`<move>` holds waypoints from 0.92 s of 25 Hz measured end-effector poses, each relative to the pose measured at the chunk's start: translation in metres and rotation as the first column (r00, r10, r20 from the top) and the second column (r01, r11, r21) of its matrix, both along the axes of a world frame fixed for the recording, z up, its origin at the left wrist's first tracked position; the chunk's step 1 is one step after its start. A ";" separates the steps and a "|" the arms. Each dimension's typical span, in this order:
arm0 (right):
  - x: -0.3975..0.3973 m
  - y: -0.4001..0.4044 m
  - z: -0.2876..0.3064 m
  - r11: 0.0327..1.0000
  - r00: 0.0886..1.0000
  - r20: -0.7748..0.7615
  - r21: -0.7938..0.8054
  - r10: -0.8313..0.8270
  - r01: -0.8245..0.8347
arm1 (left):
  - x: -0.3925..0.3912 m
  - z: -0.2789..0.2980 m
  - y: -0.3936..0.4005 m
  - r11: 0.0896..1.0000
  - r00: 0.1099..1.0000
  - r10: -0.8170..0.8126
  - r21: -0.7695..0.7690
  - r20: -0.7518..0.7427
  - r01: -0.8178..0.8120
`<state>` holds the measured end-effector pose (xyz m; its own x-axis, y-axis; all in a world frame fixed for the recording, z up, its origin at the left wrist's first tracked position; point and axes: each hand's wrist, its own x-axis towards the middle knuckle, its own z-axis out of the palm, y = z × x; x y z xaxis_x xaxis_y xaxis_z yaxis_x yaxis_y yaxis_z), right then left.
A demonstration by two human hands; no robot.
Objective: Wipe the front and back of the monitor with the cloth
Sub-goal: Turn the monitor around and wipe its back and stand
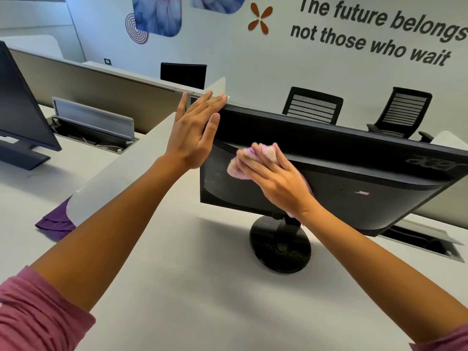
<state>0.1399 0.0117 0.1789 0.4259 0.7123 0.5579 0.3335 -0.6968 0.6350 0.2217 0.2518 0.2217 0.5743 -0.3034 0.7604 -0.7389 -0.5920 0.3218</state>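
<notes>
Monitor (354,178): back facing the camera, tilted.
Left hand (195,133): fingers straight, steadying the top corner.
Right hand (276,173): flat, pressing pink cloth (238,165) against the back panel.

The monitor (336,183) stood on its round base (279,247) on the white table (190,287), its dusty black back turned toward the person. The left hand (192,138) lay flat with straight fingers against the monitor's upper left corner. The right hand (274,176) pressed a pink cloth (239,164) against the back panel. A purple cloth (57,221) lay near the table's left edge, partly under a white divider (121,171).
</notes>
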 end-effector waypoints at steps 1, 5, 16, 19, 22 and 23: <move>0.004 0.014 0.011 0.998 1.000 0.015 0.062 -0.008 0.007 | 0.000 0.001 0.001 1.000 1.000 -0.011 -0.005 -0.010 0.011; 0.027 0.064 0.020 0.991 0.999 0.024 0.132 -0.022 0.018 | -0.001 0.006 0.009 0.994 0.992 -0.104 -0.020 -0.065 0.103; 0.023 0.036 -0.101 0.929 0.991 -0.105 -0.367 -0.085 0.041 | 0.012 0.020 0.034 0.972 0.960 -0.211 0.062 -0.185 0.226; 0.010 0.022 -0.097 0.924 0.980 -0.164 -0.379 -0.115 0.045 | 0.020 0.023 0.041 0.968 0.945 -0.237 0.031 -0.225 0.250; 0.008 0.029 -0.059 0.973 0.991 -0.106 -0.227 -0.076 0.050 | 0.019 0.023 0.041 0.958 0.929 -0.285 -0.057 -0.234 0.280; 0.010 0.036 -0.041 0.986 0.995 -0.079 -0.162 -0.061 0.047 | 0.018 0.021 0.040 0.954 0.924 -0.297 -0.099 -0.240 0.282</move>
